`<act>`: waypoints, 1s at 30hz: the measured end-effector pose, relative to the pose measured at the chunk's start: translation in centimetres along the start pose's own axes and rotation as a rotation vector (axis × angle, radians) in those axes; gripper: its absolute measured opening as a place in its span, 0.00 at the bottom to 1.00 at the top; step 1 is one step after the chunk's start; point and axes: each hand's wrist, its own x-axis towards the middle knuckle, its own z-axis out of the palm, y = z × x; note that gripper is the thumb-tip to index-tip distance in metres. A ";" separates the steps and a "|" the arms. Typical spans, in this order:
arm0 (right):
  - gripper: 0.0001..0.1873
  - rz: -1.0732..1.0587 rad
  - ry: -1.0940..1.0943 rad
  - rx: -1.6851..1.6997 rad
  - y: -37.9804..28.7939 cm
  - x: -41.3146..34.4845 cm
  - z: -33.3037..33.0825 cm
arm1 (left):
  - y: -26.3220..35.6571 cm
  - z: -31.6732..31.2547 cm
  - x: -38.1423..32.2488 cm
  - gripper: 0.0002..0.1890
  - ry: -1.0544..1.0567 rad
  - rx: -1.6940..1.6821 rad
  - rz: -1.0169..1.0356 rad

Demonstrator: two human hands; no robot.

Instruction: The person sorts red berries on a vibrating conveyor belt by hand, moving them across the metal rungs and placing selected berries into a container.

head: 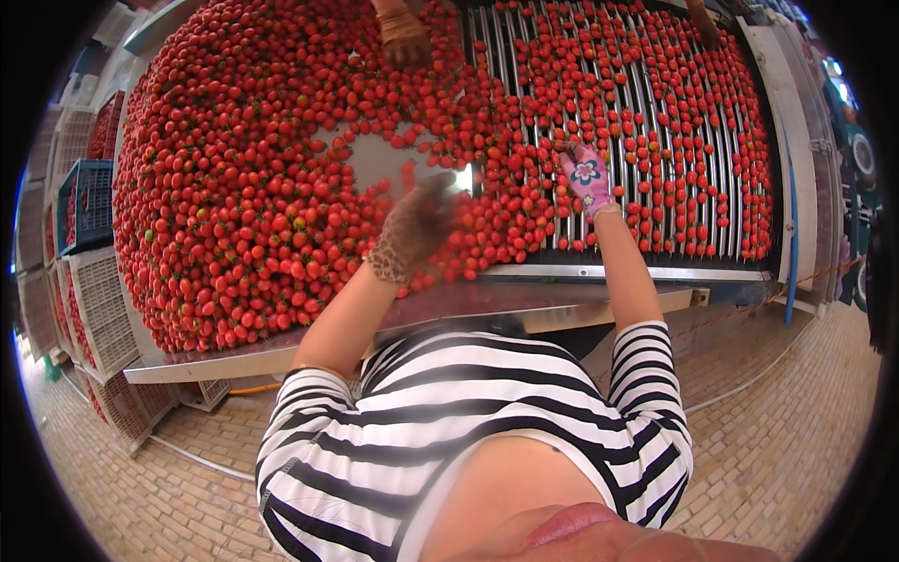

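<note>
Small red tomatoes [239, 211] lie in a thick heap over the metal sorting table [376, 165], whose pale surface shows in a gap near the middle. My left hand [421, 221], in a brown patterned glove and blurred, is over the heap's near side beside that gap; whether it holds a tomato cannot be told. On the right, tomatoes sit in rows between the metal rollers [618, 168] of a conveyor. My right hand [586, 175], in a pink flowered glove, reaches over the rollers' left part, its fingertips among tomatoes; its grasp is unclear.
Across the table, another person's gloved hand [406, 46] touches the heap, and a further hand [702, 28] is above the rollers' far right. Stacked plastic crates [105, 309] and a blue crate [88, 204] stand at the left. A metal edge [232, 362] runs before my body.
</note>
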 end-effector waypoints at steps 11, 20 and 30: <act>0.14 0.230 -0.016 -0.441 4.2 20.3 7.6 | -1.8 -5.0 -1.5 0.14 0.136 -0.135 -0.087; 0.12 0.062 -0.215 -0.796 2.1 20.6 10.0 | -1.4 -5.9 -0.9 0.16 0.129 -0.124 -0.067; 0.14 0.123 -0.043 -0.612 0.5 26.2 5.5 | -1.7 -7.4 -0.8 0.16 0.191 -0.160 -0.085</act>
